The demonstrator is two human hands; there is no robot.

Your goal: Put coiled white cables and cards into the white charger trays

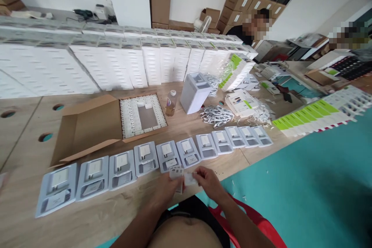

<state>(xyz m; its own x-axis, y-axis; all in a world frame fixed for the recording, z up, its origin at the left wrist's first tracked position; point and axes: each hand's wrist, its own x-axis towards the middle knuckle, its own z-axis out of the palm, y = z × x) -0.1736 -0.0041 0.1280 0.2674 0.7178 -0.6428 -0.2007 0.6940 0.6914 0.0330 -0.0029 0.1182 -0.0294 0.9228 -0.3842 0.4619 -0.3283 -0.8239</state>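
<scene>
My left hand (166, 188) is closed around a small stack of printed cards (176, 172) at the front edge of the table. Beside it my right hand (209, 182) pinches a small white card (190, 179), whose left end is close to the stack; whether the two touch I cannot tell. Just beyond my hands runs a row of grey plastic trays (145, 168). Each holds a white rectangular device in its upper recess. White cards lie in the lower recess of some trays, such as the leftmost tray (40, 205).
An open cardboard box (87, 128) with white pieces, a bottle (171, 104), a stack of trays (193, 97) and bundled cables (216, 115) stand behind the row. White boxes (116, 66) line the back. Green-and-white boxes (308, 114) lie right. A person (247, 35) is beyond.
</scene>
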